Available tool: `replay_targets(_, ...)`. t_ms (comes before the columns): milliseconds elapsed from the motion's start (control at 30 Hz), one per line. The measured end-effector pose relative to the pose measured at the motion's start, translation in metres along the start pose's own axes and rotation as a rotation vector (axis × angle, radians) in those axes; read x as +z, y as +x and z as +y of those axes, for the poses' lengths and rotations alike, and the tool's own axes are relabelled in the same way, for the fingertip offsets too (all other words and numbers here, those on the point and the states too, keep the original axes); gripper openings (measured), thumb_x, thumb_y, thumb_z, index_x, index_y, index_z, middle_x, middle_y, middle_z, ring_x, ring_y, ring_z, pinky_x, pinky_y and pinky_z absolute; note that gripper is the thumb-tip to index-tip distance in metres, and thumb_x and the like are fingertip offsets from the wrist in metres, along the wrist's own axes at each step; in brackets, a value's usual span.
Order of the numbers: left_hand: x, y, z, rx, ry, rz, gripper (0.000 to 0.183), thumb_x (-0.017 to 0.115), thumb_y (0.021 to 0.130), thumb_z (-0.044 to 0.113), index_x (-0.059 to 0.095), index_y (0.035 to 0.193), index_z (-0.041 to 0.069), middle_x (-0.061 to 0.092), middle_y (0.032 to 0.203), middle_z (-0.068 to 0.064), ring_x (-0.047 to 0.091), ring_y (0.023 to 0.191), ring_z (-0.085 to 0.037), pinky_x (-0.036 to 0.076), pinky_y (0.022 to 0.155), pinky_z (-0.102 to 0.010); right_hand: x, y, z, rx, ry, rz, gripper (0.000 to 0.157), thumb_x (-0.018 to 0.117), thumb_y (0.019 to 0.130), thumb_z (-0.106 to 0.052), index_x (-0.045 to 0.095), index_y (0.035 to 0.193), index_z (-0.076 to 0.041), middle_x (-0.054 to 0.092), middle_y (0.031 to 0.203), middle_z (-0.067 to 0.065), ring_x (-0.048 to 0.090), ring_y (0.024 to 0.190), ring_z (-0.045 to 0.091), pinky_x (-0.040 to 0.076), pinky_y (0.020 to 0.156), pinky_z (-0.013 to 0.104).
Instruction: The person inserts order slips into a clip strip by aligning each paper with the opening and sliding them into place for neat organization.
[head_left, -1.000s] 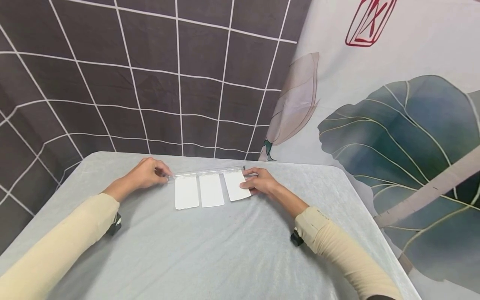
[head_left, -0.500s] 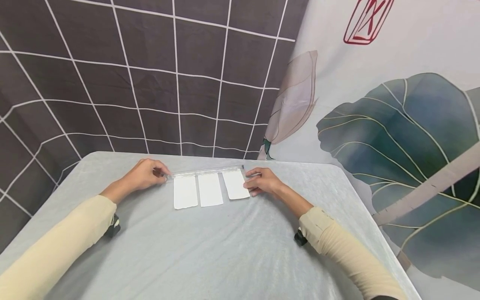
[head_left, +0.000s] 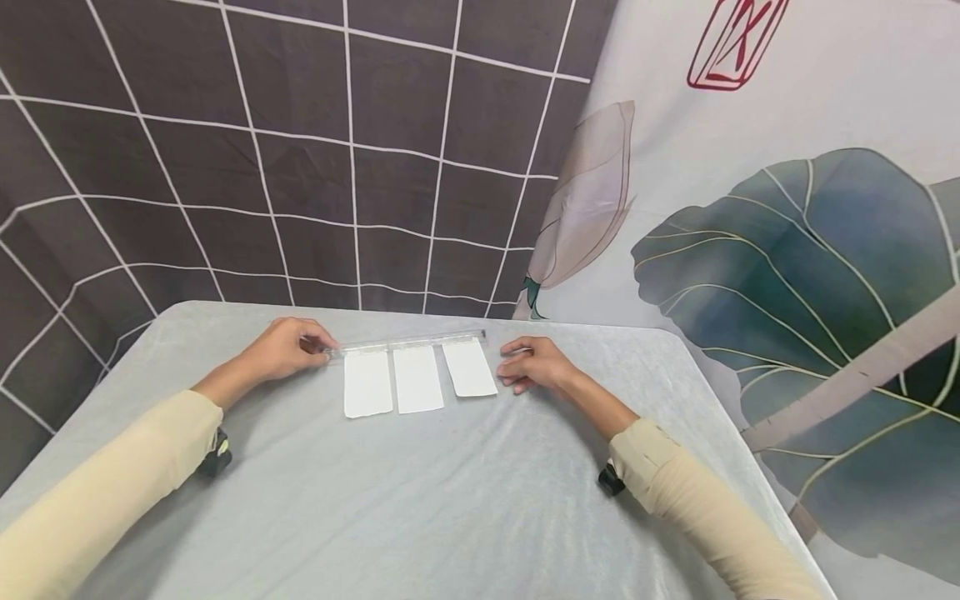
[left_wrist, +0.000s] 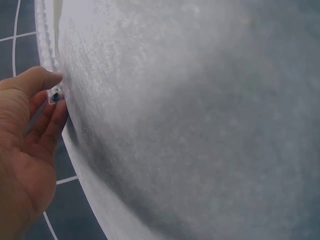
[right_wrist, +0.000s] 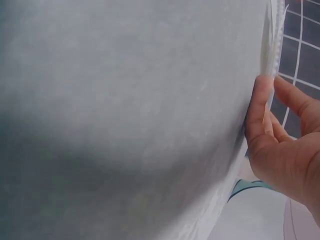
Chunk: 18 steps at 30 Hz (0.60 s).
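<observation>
A long clear plastic strip [head_left: 408,342] lies near the far edge of the table, with three white cards side by side along it: a left card [head_left: 368,384], a middle card [head_left: 418,380] and a slightly slanted right card [head_left: 469,367]. My left hand [head_left: 288,348] pinches the strip's left end. In the left wrist view, thumb and fingers of the left hand [left_wrist: 30,145] hold that end, where a small dark round spot shows. Just right of the right card is my right hand [head_left: 537,364], fingers loosely bent and holding nothing.
A pale grey cloth covers the table [head_left: 390,500]. Behind it hangs a dark curtain [head_left: 300,175] with a white grid. A white cloth [head_left: 667,150] printed with large leaves hangs at the right.
My right hand has let go of the right card and drawn away to the right. My left hand still holds the strip's left end, and strip and cards sit slightly further left in view.
</observation>
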<state>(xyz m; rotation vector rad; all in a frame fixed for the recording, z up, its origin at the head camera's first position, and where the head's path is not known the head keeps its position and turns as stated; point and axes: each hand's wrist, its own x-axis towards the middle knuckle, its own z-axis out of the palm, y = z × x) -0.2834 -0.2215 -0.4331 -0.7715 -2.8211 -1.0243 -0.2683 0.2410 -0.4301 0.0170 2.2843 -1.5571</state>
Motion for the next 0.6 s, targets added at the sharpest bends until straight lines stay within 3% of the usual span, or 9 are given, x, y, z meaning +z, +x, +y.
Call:
replay_targets(167,-0.002,-0.006,-0.003,-0.011,-0.041,0.001,0.019,0.085,0.091,-0.005,0.087,0.108,0.003,0.083,0.114,-0.018,0.079,0.107,-0.034,0.068,0.098,-0.046,-0.004,-0.003,0.002,-0.029,-0.012,0.003,0.053,0.081,0.1,-0.003,0.062,0.148,0.006,0.085,0.111,0.015,0.079,0.081,0.012,0.066,0.069,0.026)
replay_targets(367,0.0,-0.009,0.001,-0.01,-0.036,0.022,0.021,0.087,0.092,-0.002,0.085,0.113,0.0,0.081,0.122,-0.022,0.079,0.114,-0.044,0.067,0.1,-0.049,-0.015,-0.009,0.004,-0.103,-0.102,0.048,0.047,0.078,0.103,-0.008,0.065,0.146,0.007,0.084,0.121,0.024,0.08,0.082,0.012,0.067,0.07,0.028)
replay_targets(500,0.0,-0.009,0.006,-0.028,-0.033,0.014,0.044,0.089,0.093,0.005,0.075,0.133,-0.007,0.073,0.134,-0.031,0.074,0.123,-0.051,0.064,0.105,-0.056,-0.026,-0.017,0.007,-0.181,-0.259,0.121,0.044,0.076,0.104,-0.014,0.069,0.144,0.004,0.084,0.123,0.022,0.08,0.086,0.018,0.066,0.074,0.03)
replay_targets(600,-0.005,-0.01,0.011,-0.083,-0.012,-0.008,0.066,0.088,0.097,0.015,0.061,0.153,-0.008,0.064,0.147,-0.036,0.064,0.137,-0.056,0.056,0.116,-0.065,-0.038,-0.024,0.01,-0.242,-0.418,0.19,0.043,0.074,0.107,-0.022,0.071,0.143,0.0,0.083,0.126,0.019,0.081,0.101,0.029,0.066,0.087,0.038)
